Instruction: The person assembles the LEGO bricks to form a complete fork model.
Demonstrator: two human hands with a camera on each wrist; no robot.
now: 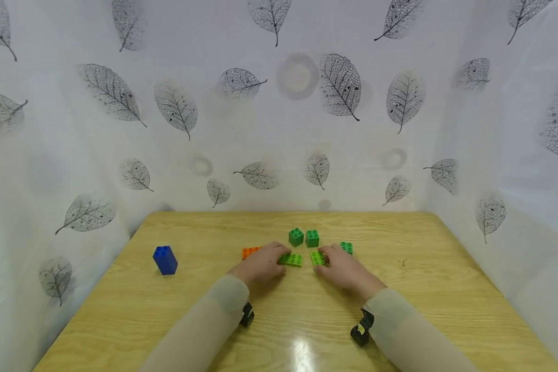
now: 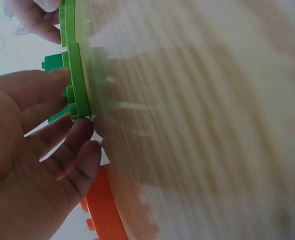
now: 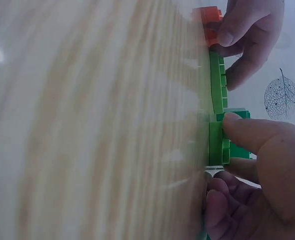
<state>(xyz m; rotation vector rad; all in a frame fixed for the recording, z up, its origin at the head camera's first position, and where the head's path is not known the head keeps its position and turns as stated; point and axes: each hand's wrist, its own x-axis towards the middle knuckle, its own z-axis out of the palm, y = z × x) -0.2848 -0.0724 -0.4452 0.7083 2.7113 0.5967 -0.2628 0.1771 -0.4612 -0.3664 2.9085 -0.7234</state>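
Observation:
On the table, my left hand (image 1: 266, 262) is at the left end of a long light green toy brick (image 1: 291, 259), gripping it between thumb and fingers. In the left wrist view the thumb lies over that brick's studded side (image 2: 77, 85), while fingertips touch its end and the tabletop. My right hand (image 1: 344, 266) pinches another light green brick (image 1: 317, 258), its thumb on the near edge in the right wrist view. The two light green bricks lie flat, a narrow gap between them in the head view. An orange brick (image 1: 251, 252) is partly hidden behind my left hand.
Two dark green bricks (image 1: 296, 236) (image 1: 312, 238) stand just behind the light green ones. Another green brick (image 1: 346, 247) lies beyond my right hand. A tall blue block (image 1: 165, 260) stands at the left of the wooden table (image 1: 302, 315). A leaf-patterned curtain (image 1: 288, 129) surrounds it.

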